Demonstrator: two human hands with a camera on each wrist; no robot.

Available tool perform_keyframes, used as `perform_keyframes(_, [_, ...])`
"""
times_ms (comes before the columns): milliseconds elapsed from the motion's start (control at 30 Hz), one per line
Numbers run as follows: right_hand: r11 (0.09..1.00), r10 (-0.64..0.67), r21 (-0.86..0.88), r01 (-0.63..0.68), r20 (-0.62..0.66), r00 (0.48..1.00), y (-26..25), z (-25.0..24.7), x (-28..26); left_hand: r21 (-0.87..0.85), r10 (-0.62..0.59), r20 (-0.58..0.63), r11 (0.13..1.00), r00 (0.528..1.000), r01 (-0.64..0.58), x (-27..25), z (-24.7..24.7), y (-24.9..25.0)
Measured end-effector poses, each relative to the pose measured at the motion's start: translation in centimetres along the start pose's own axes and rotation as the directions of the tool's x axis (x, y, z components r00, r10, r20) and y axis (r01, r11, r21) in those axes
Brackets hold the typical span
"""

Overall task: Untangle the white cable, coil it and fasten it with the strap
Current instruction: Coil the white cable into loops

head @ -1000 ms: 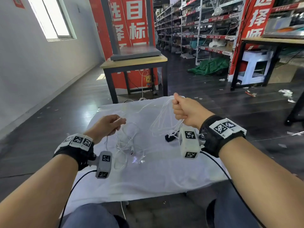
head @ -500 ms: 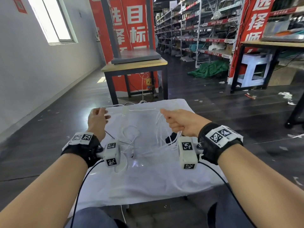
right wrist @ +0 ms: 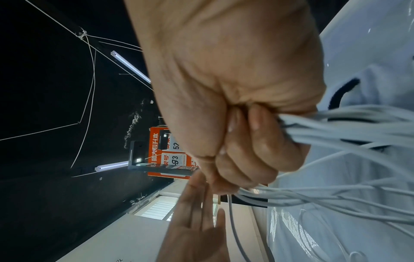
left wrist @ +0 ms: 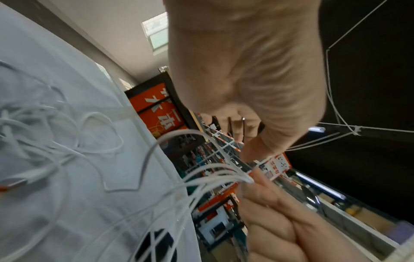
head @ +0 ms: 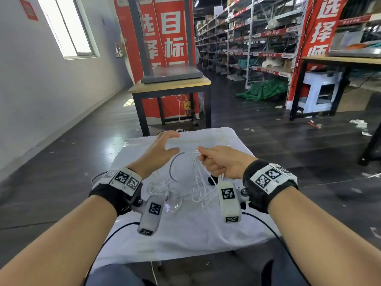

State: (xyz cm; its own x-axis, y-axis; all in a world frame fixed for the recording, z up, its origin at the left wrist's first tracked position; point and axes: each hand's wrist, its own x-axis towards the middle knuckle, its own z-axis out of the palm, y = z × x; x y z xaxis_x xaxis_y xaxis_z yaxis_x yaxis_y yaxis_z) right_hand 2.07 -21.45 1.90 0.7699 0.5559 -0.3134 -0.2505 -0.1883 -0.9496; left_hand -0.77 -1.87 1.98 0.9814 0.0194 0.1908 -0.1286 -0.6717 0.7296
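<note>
Right hand (head: pixel 221 162) fisted around a bundle of loops of the white cable (head: pixel 201 182), fingers curled tight on the gathered strands; the loops hang below the fist above the middle of the cloth-covered table (head: pixel 185 240). Left hand (head: pixel 159 150) held with fingers straight and spread, thumb apart, just beside the right fist and over the far half of the table; a single cable strand runs from the fist toward its thumb, and whether the thumb touches it cannot be told. The rest of the cable lies in a loose tangle (head: pixel 162 187) on the cloth near the left edge, below the left wrist. A dark object (head: pixel 212 179) lies on the cloth under the right fist, mostly hidden. Beyond the far edge stands a wooden-topped table (head: pixel 171 84)
</note>
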Motion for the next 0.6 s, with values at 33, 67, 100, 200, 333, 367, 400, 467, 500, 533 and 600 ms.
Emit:
perform_keyframes(33, [1.000, -0.001, 0.001, 0.001, 0.004, 1.000, 0.0, 0.1, 0.0, -0.052, 0.052, 0.082, 0.998, 0.995, -0.048, -0.2, 0.3, 0.9])
perform_keyframes(67, [1.000, -0.003, -0.001, 0.003, 0.008, 1.000, 0.0, 0.3, 0.0, -0.091, 0.090, 0.165, 0.993, 0.982, -0.075, -0.2, 0.5, 1.5])
perform_keyframes(100, [1.000, -0.005, -0.006, 0.005, 0.013, 1.000, -0.1, 0.3, 0.0, -0.091, 0.122, 0.229, 0.990, 0.966, -0.104, -0.2, 0.7, 1.9])
perform_keyframes(200, [1.000, -0.006, -0.031, 0.007, 0.041, 0.999, -0.1, 0.5, -0.3, 0.071, 0.235, 0.265, 0.963, 0.935, -0.262, 0.1, 1.4, 2.1])
perform_keyframes(333, [0.999, -0.022, -0.044, 0.026, 0.077, 0.997, -0.2, 0.8, -0.7, 0.107, 0.347, 0.253, 0.918, 0.903, -0.383, 0.2, 2.2, 1.3])
perform_keyframes(367, [0.998, -0.026, -0.047, 0.030, 0.089, 0.996, -0.2, 0.8, -0.8, 0.080, 0.351, 0.260, 0.920, 0.900, -0.382, 0.2, 2.3, 1.0])
perform_keyframes(400, [0.998, -0.029, -0.051, 0.034, 0.101, 0.994, -0.2, 0.7, -0.9, 0.057, 0.347, 0.263, 0.926, 0.900, -0.373, 0.1, 2.3, 0.7])
perform_keyframes(467, [0.998, -0.023, -0.053, 0.030, 0.124, 0.992, -0.2, 0.6, -1.0, 0.025, 0.311, 0.277, 0.944, 0.909, -0.330, -0.1, 2.3, 0.3])
perform_keyframes(500, [0.998, -0.019, -0.050, 0.026, 0.133, 0.991, -0.2, 0.6, -1.1, 0.022, 0.297, 0.284, 0.949, 0.912, -0.316, -0.2, 2.3, 0.1])
perform_keyframes(533, [0.999, -0.017, -0.046, 0.024, 0.140, 0.990, -0.1, 0.5, -1.1, 0.023, 0.284, 0.291, 0.953, 0.914, -0.304, -0.4, 2.3, -0.1])
perform_keyframes(600, [0.999, -0.023, -0.036, 0.028, 0.152, 0.988, 0.1, 0.4, -1.2, 0.029, 0.247, 0.290, 0.963, 0.925, -0.266, -0.6, 2.5, -0.5])
